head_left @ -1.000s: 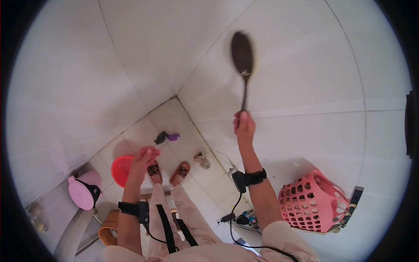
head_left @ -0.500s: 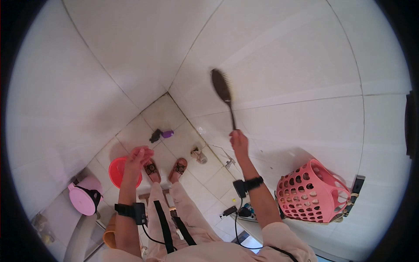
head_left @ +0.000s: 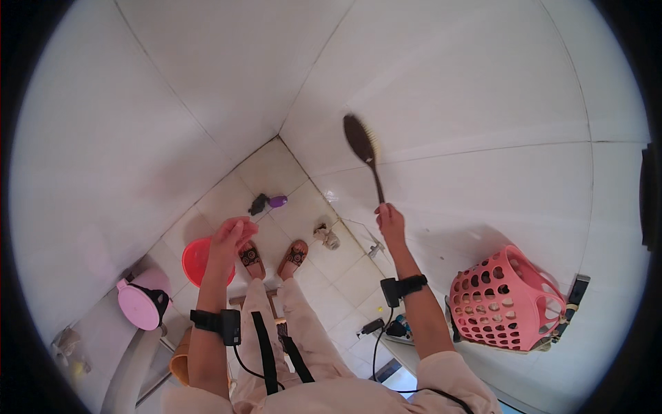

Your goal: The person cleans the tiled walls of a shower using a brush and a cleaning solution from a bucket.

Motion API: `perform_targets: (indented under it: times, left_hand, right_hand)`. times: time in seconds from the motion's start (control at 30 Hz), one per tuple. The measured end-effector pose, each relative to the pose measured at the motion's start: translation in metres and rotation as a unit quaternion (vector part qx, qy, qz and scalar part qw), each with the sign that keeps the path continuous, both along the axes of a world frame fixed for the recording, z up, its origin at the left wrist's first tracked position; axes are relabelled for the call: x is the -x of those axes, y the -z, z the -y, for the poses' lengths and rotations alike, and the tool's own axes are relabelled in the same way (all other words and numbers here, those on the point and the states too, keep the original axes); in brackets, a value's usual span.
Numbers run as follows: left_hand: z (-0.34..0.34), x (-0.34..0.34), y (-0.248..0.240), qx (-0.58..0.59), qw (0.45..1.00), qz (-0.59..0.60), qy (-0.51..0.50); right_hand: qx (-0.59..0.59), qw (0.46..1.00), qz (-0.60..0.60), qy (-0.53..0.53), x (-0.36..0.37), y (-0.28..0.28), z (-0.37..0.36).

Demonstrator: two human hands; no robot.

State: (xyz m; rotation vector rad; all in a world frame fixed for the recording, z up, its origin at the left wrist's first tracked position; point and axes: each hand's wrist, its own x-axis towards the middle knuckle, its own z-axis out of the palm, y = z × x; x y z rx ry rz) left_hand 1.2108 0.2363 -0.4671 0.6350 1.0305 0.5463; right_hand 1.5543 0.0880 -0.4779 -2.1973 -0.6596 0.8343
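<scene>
Brush (head_left: 363,140), dark, oval-headed with pale bristles on a thin straight handle, stands up from the right hand (head_left: 388,221), which is closed round the handle's lower end; its head lies against the glossy white tiled wall (head_left: 483,90) above that hand. Left hand (head_left: 231,234) hangs loosely half-open and holds nothing, just over a round red plastic basin (head_left: 193,261) on the tiled floor (head_left: 276,172). Below the hands, two brown sandalled feet (head_left: 276,259). Right of the right hand, well apart, a pink perforated plastic basket (head_left: 503,297). Beyond the left hand lies a small purple bottle (head_left: 277,201).
</scene>
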Motion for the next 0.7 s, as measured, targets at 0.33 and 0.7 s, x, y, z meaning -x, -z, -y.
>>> perform_targets:
  times: [0.33, 0.7]
  left_hand:
    - [0.007, 0.02, 0.007, 0.017, 1.0, -0.018, -0.015]
    - [-0.02, 0.092, 0.002, -0.033, 0.988, -0.015, -0.153]
  right_hand:
    - [-0.205, 0.977, -0.039, 0.038, 0.006, -0.066, -0.075]
    - [-0.11, 0.993, 0.01, -0.046, 0.006, 0.009, -0.058]
